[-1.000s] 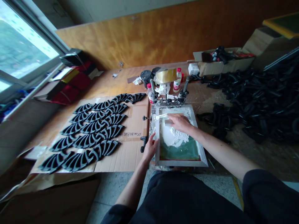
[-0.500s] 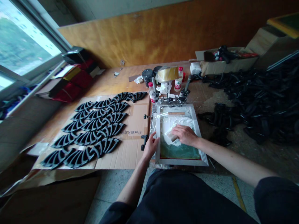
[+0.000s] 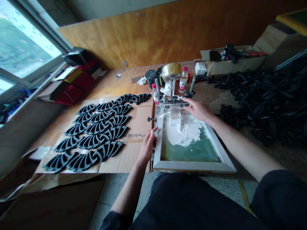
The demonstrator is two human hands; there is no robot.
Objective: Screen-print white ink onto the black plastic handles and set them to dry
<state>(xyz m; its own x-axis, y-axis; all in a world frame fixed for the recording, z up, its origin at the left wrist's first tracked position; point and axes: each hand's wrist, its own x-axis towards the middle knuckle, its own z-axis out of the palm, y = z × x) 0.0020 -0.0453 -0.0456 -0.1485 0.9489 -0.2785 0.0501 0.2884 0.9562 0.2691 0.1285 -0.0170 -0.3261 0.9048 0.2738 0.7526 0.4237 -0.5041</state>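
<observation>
A silver-framed screen [image 3: 194, 166] with a green mesh slopes up toward me, its near edge raised. White paste [image 3: 184, 134] covers the upper part of the mesh. A pale scraper [image 3: 175, 116] rests at the far end of the paste, against the metal clamp bar [image 3: 174, 102]. My right hand [image 3: 198, 110] is over the frame's far right corner, fingers apart, holding nothing, near the bar. At the frame's left side is my left hand [image 3: 147, 145], its fingertips by the edge; what they hold, if anything, is hidden.
Black curved parts [image 3: 81, 161] lie in rows on cardboard [image 3: 134, 156] at the left. Bottles [image 3: 183, 81], a black tub [image 3: 151, 78] and a tape roll [image 3: 171, 71] stand behind the clamp. A heap of black parts [image 3: 271, 105] fills the right.
The screen's near edge has risen. My right hand has let go of the scraper and moved up and right; the scraper now sits against the bar. My left hand has shifted slightly left.
</observation>
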